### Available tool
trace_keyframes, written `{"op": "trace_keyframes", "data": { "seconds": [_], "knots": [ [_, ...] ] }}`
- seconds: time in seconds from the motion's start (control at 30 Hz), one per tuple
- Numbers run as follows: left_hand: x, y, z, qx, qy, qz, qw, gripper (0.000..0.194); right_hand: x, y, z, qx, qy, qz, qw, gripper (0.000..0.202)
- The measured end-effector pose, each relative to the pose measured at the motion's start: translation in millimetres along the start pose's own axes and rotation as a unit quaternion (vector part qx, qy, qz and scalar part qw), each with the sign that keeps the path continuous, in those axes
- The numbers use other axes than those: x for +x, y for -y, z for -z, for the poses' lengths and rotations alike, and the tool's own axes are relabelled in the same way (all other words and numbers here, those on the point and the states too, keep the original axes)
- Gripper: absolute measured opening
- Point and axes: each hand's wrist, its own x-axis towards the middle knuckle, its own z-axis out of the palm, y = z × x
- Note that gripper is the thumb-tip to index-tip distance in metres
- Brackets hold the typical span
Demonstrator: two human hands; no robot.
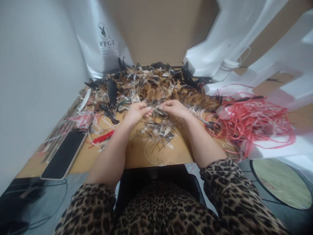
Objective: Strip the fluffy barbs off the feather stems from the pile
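Note:
My left hand (pixel 138 112) pinches a small greyish-brown feather (pixel 156 105) at the near edge of a feather pile. From the other side, my right hand (pixel 174 108) grips it too, thumb and finger pressed together. Behind both hands spreads the pile of brown, black and white feathers (pixel 156 88). Small loose grey and white feathers (pixel 160 130) lie on the wooden table just below my hands. A thin pale thread (pixel 145 151) curls down toward the table's front edge. The tips of some fingers are blurred against the feathers.
At the left lie a phone (pixel 64 156), a red bundle (pixel 104 136) and thin sticks (pixel 61 130). Scissors (pixel 206 123) rest beside my right forearm. Tangled red ribbon (pixel 259 122) fills the right side. A white printed bag (pixel 101 42) and a cardboard panel (pixel 161 29) stand behind.

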Motion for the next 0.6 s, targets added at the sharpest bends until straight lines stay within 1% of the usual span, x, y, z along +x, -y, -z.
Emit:
{"op": "trace_keyframes", "data": {
  "seconds": [0.1,0.17,0.23,0.27,0.37,0.47,0.53,0.6],
  "knots": [
    [-1,0,-0.8,0.001,0.019,-0.007,1.000,0.021,-2,2,0,-0.003,0.070,-0.044,0.997,0.032],
    [-1,0,-1.3,-0.010,0.021,-0.005,1.000,0.021,-2,1,-1,0.008,0.104,-0.057,0.993,0.031],
    [-1,0,-2.1,-0.041,0.012,0.006,0.999,0.021,1,-2,-2,0.037,0.119,-0.058,0.991,0.029],
    [0,1,-2.5,-0.065,0.006,0.015,0.998,0.021,2,-4,-2,0.057,0.117,-0.056,0.990,0.028],
    [1,2,-3.1,-0.147,-0.010,0.041,0.988,0.019,6,-8,-7,0.127,0.087,-0.048,0.987,0.026],
    [2,4,-2.5,-0.214,-0.030,0.053,0.975,0.014,8,-8,-14,0.197,0.034,-0.011,0.980,0.025],
    [3,5,-2.4,-0.242,-0.037,0.064,0.968,0.011,9,-8,-20,0.236,-0.009,0.021,0.971,0.026],
    [3,6,-3.3,-0.258,-0.029,0.081,0.962,0.008,10,-8,-26,0.254,-0.045,0.036,0.965,0.026]
  ]
}}
